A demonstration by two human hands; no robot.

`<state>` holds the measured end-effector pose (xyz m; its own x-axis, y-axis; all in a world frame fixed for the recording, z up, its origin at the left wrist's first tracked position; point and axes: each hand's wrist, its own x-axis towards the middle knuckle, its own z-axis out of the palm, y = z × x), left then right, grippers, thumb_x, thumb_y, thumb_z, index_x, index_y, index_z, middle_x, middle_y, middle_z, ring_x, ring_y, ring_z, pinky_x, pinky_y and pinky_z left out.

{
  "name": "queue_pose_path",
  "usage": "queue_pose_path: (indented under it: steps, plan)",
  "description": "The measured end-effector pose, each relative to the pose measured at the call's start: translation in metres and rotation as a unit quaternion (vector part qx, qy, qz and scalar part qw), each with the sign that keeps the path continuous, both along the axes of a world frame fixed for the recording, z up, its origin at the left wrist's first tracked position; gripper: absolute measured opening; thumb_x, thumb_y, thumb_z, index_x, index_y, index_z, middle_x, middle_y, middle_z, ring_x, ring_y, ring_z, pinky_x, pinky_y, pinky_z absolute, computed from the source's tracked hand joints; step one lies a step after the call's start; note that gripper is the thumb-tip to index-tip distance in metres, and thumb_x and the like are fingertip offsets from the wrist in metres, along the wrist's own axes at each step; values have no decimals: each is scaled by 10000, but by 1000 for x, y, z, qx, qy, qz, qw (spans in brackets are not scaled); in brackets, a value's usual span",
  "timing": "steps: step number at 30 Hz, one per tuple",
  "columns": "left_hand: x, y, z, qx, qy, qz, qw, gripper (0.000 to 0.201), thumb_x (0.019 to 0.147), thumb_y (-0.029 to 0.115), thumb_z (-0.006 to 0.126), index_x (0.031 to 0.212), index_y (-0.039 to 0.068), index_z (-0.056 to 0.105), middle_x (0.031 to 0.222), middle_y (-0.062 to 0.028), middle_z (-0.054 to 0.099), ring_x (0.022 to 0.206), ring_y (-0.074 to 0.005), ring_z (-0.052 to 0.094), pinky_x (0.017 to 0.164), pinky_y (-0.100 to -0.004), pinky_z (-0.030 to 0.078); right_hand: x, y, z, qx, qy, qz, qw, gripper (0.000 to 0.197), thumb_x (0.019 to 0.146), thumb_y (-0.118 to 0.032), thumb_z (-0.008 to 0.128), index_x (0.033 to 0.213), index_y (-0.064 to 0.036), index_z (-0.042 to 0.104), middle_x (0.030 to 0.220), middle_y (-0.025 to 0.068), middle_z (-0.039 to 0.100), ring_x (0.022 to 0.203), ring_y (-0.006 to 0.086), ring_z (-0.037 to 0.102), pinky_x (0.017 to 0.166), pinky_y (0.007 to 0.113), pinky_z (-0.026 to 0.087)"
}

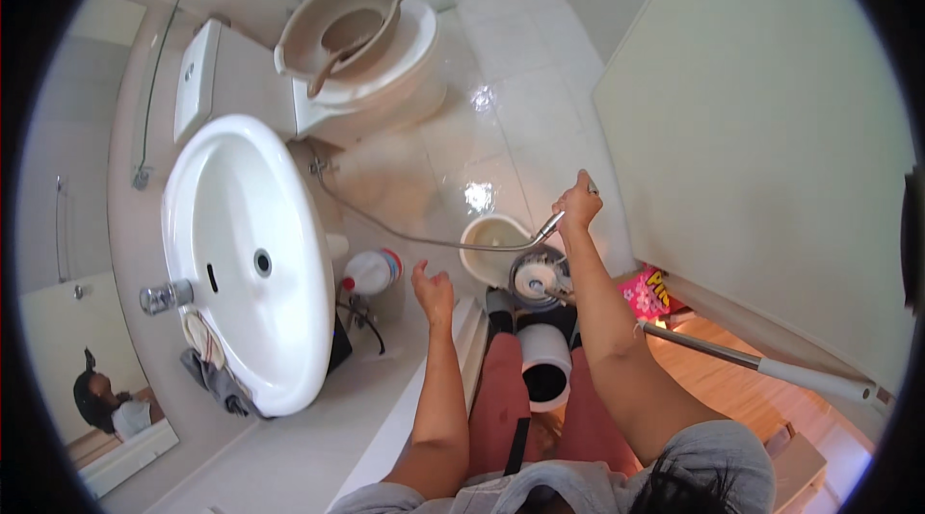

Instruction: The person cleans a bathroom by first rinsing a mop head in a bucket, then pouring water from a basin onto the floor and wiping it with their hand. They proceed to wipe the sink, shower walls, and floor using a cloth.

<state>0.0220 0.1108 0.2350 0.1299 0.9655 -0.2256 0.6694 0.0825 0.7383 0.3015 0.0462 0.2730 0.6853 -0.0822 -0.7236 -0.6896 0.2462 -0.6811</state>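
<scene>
My right hand (580,203) is wrapped round a silver spray head (552,225). A metal hose (424,241) runs from it back to a valve on the wall beside the toilet. Beneath the spray head stands a cream bucket (479,262). Close against that bucket is a round grey container (536,285) with a pale disc-like part inside; its kind is unclear. My left hand (433,293) hovers empty with fingers apart and slightly bent. A clear bottle with a red cap (372,272) is near it, on the sink side.
At the left is a white sink (306,321) with a grey cloth (214,384) at its edge. A basin holding a dipper (334,71) rests on the toilet (419,80). A white cylinder (546,348) stands between my legs. A pole (713,350) lies across the right. The floor tiles (482,153) shine wet.
</scene>
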Motion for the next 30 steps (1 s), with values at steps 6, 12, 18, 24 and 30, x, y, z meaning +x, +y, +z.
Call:
queue_pose_path:
  steps: [6, 12, 18, 24, 30]
  plan:
    - [25, 10, 20, 2, -7, -20, 1000, 444, 716, 13, 548, 1151, -34, 474, 1083, -192, 503, 739, -244, 583, 737, -352, 467, 49, 22, 49, 54, -50, 29, 997, 435, 836, -278, 561, 506, -105, 337, 393, 22, 315, 281, 137, 301, 274, 296, 257]
    - [41, 12, 31, 25, -44, -33, 998, 439, 709, 4, 551, 1138, -42, 473, 1062, -194, 502, 719, -242, 584, 728, -355, 469, 70, 51, 91, 75, -97, 9, 992, 427, 833, -263, 567, 521, -123, 311, 403, 8, 297, 296, 118, 264, 299, 284, 235]
    - [46, 8, 38, 44, -30, -46, 998, 436, 709, -8, 545, 1137, -46, 469, 1064, -196, 494, 711, -238, 584, 711, -345, 477, 80, 67, 114, 54, -159, 23, 985, 483, 832, -295, 552, 470, -95, 303, 383, 24, 312, 284, 143, 323, 272, 290, 264]
    - [50, 1, 44, 27, -50, -41, 998, 436, 708, -11, 545, 1135, -53, 467, 1065, -192, 495, 708, -243, 587, 680, -332, 487, 73, 71, 122, 73, -179, 40, 980, 494, 842, -293, 550, 461, -96, 305, 373, 24, 306, 286, 144, 318, 280, 295, 266]
    - [43, -5, 48, -88, -124, -44, 987, 428, 753, 42, 575, 1172, -5, 504, 1148, -164, 534, 811, -203, 601, 740, -290, 486, 64, 78, 113, 84, -181, 48, 979, 488, 848, -298, 551, 477, -80, 320, 389, 33, 332, 284, 150, 319, 283, 297, 265]
